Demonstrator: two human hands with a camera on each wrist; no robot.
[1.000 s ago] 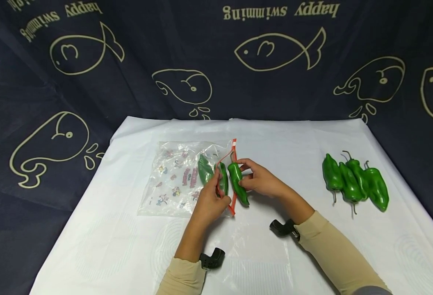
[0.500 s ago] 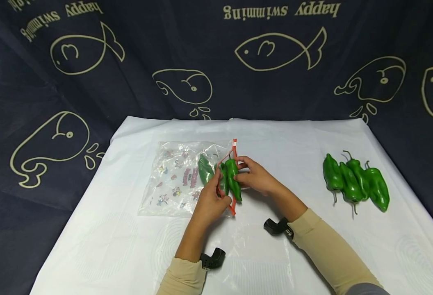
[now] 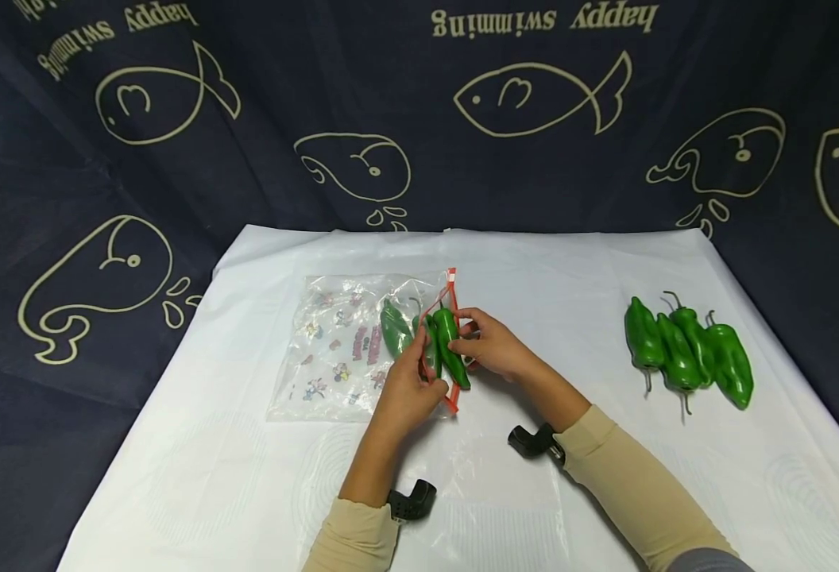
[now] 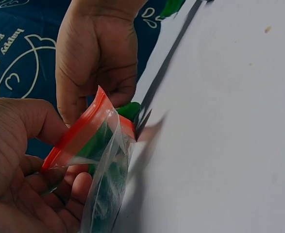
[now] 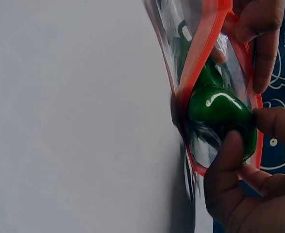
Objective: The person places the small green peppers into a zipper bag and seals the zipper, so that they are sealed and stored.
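Observation:
A clear zip bag [image 3: 326, 349] with printed pictures lies flat, its red-edged mouth toward the right. My left hand [image 3: 407, 397] pinches one side of the mouth; in the left wrist view the red zip strip [image 4: 79, 133] runs between thumb and fingers. With thumb and fingers, my right hand [image 3: 496, 345] grips a green pepper [image 3: 451, 349] at the bag's mouth. The right wrist view has this pepper [image 5: 217, 109] between the two red edges, its near end still in the fingers. Deeper in the bag lie two more green peppers, one [image 3: 395, 327] seen through the plastic.
Several green peppers [image 3: 684, 349] lie in a group on the right of the white-covered table [image 3: 577, 278]. A dark blue cloth [image 3: 419, 183] with fish and whale outlines hangs behind the table. Black wrist cameras sit at both cuffs.
My right hand has moved left, carrying the pepper from the outer edge of the bag's mouth in between its red edges. The left hand stays on the mouth.

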